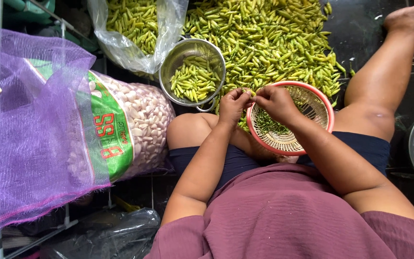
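The left hand (233, 106) and the right hand (275, 101) meet above the near rim of a pink woven basket (323, 106). The fingers of both hands are pinched together on one small green chili (250, 95), held between the two hands, just over the basket edge. The basket rests on the person's lap and contains a layer of thin green stems (269, 125). A large pile of green chilies (274, 43) lies on the dark floor (360, 29) directly beyond the basket. A metal colander (178, 55) partly filled with chilies stands just left of the hands. A clear plastic bag (166, 29) of chilies sits behind the colander. A sack of peeled garlic (144, 120) lies at the left, beside a purple mesh bag (29, 134).
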